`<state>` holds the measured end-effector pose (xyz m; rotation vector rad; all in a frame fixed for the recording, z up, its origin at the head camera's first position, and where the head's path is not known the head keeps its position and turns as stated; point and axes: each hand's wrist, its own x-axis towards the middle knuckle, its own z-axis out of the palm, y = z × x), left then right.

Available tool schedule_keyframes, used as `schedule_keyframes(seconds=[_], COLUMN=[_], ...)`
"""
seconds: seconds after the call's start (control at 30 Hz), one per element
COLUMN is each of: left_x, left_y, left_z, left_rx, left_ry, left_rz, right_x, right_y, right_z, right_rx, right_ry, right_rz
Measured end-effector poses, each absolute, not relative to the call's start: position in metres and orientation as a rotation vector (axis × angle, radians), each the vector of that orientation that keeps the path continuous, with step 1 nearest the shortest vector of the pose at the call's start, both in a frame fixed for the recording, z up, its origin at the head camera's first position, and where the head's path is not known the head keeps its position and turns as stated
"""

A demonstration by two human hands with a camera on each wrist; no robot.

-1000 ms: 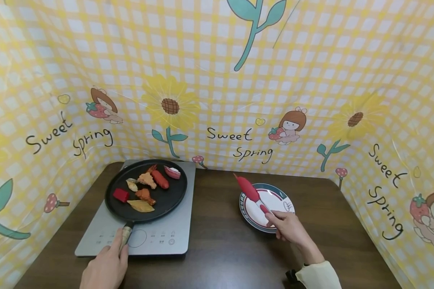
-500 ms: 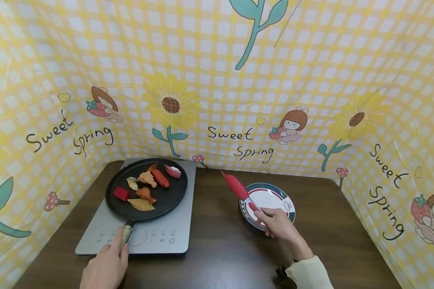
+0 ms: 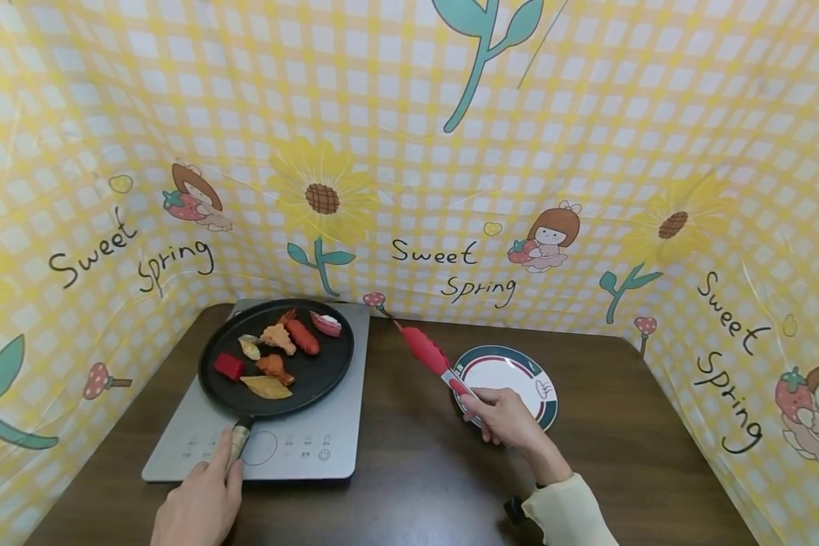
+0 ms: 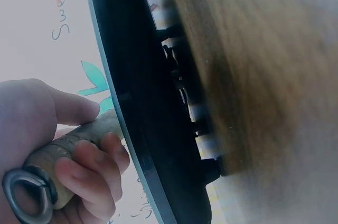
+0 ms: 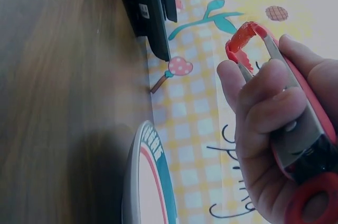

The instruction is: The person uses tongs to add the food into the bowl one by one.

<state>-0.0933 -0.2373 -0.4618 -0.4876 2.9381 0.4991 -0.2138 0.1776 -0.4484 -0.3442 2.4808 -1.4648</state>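
Observation:
My left hand [image 3: 201,497] grips the handle [image 4: 76,142] of a black frying pan [image 3: 324,387], with the thumb along it and the fingers curled under. In the pan lie a red sausage [image 3: 303,337], a red cube [image 3: 229,366], a browned drumstick [image 3: 275,369], a tan leaf-shaped piece [image 3: 266,387] and other food pieces. My right hand [image 3: 508,417] holds red-tipped tongs [image 3: 426,350] over the left side of a plate [image 3: 547,413]. Between the tong tips shows an orange-red piece [image 5: 243,36]; I cannot tell what it is.
The pan stands on a silver induction cooker [image 3: 177,459] at the left of the brown table [image 3: 409,462]. A patterned yellow checked cloth [image 3: 409,182] rises along the back and both sides.
My right hand has moved left with the tongs, from over the plate toward the gap between plate and pan. The left hand and pan stay in place.

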Motion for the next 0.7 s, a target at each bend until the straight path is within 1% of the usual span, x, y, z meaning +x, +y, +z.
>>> schedule_keyframes(seconds=[0.7], left_x=[-0.095], left_y=[-0.238], left_z=[-0.462], left_rx=[-0.479], left_ry=[2.909], left_rz=[0.494], right_x=[-0.215], right_y=[0.147], right_z=[-0.444], right_rx=[-0.420], right_ry=[2.405], right_rz=[-1.474])
